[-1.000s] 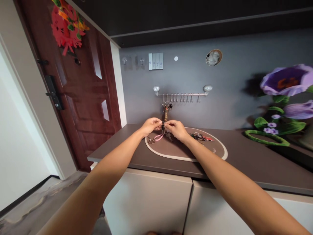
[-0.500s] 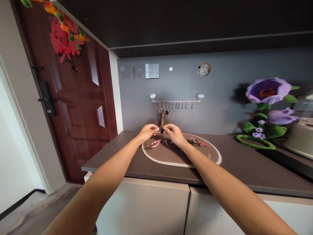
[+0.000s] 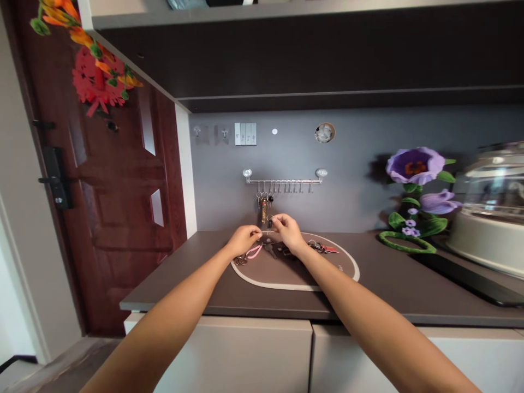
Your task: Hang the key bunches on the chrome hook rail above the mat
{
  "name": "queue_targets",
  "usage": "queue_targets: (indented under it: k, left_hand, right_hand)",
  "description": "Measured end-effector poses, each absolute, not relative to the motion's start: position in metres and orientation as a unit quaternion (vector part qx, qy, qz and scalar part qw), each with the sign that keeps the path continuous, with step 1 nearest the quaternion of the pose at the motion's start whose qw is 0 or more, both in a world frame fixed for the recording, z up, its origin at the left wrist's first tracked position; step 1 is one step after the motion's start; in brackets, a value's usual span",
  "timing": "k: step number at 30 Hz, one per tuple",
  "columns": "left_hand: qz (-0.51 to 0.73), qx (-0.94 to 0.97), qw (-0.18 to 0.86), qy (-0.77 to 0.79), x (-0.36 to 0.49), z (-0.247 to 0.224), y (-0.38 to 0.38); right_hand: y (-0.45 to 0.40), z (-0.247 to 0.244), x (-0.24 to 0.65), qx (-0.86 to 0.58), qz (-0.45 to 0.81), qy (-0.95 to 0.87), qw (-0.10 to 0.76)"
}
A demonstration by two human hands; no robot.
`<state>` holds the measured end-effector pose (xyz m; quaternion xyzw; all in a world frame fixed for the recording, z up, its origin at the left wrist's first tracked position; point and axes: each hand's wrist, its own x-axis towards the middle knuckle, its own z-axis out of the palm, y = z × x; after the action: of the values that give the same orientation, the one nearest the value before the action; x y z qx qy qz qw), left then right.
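Note:
My right hand (image 3: 288, 232) pinches a small key ring with a black-headed key (image 3: 269, 224) hanging from it, just in front of the wall. To its left, my left hand (image 3: 244, 240) is closed with thumb and finger together; whether anything is between them is hidden. Several keys and a brown strap with lettering (image 3: 264, 210) hang from the left end of the hook rail (image 3: 286, 182). Beneath my hands, on the oval mat (image 3: 266, 284), lie a pink loop (image 3: 254, 251), loose keys (image 3: 269, 249) and a bunch with a red tag (image 3: 329, 249).
A dark shelf (image 3: 286, 60) overhangs the counter (image 3: 176, 278). At right stand purple fabric flowers (image 3: 415, 166), a black flat object (image 3: 466, 281) and a cream appliance with a clear cover (image 3: 487, 234). A red-brown door (image 3: 135, 218) is at left.
My right hand has lifted the key ring slightly away from my left hand, so a gap shows between them. The camera view has tilted up and turned a little right.

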<state>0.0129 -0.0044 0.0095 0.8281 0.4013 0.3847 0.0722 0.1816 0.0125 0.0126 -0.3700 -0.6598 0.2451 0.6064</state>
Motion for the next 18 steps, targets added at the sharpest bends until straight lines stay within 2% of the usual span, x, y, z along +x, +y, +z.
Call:
queue_targets:
  k: [6,18]
  left_hand:
    - [0.349,0.852,0.013,0.39,0.013,0.009,-0.004]
    - [0.334,0.855,-0.003,0.398,0.013,0.009,-0.003]
  right_hand:
    - [0.018,0.029,0.182,-0.385,0.295,-0.603,0.633]
    - [0.05,0.085,0.181,-0.41,0.319,-0.495,0.696]
